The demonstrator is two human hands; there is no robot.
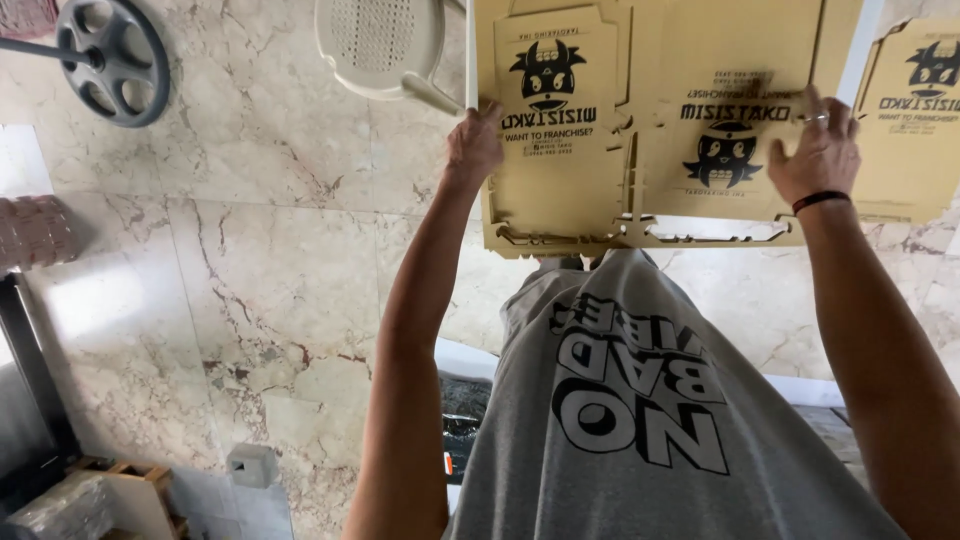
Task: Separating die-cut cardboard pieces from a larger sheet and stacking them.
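A marble floor (250,280) fills most of the view, with a white plastic chair (385,45) and a dark wheel (112,60) near its far edge. On the tabletop (850,60) lies a flat, die-cut cardboard box blank (650,130), printed in black and wholly unfolded: no flap is raised, so all the folding looks yet to do. Another blank (915,120) lies just beside it. The left hand (473,148) clasps the blank's left edge; the right hand (822,150), fingers spread and unclenched, presses flat on its right part.
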